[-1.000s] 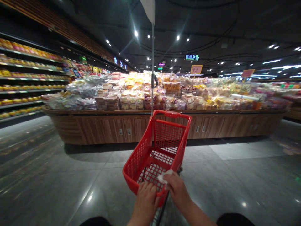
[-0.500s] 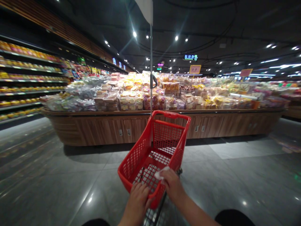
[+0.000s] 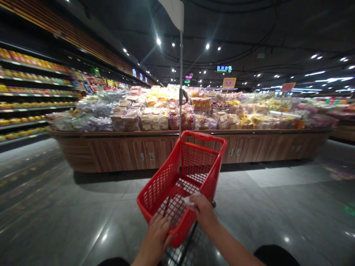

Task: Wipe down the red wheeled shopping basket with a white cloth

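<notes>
A red plastic shopping cart (image 3: pixel 159 179) with lattice sides stands before me, its basket holding nothing that I can see. My left hand (image 3: pixel 158 231) is closed over the near rim, with its fingers hooked inside. At the basket's right rim, my right hand (image 3: pixel 204 212) pinches a crumpled white tissue or cloth (image 3: pixel 189 200), pressed against the rim. A grey pole (image 3: pixel 181 70) with a white flag-like piece on top and a dark hook partway up rises behind the basket's left side.
Beyond the cart runs a long wooden display counter (image 3: pixel 119 149) piled with bagged goods (image 3: pixel 155 118). Shelves (image 3: pixel 30 90) stocked with packaged goods line the left. Price signs (image 3: pixel 229 82) stand above the counter. Grey tiled floor (image 3: pixel 255 218) surrounds the cart.
My left hand has shifted slightly left with the near rim. My right hand, with the white tissue or cloth, has moved slightly along the right rim. The cart has turned a little; the pole appears farther right.
</notes>
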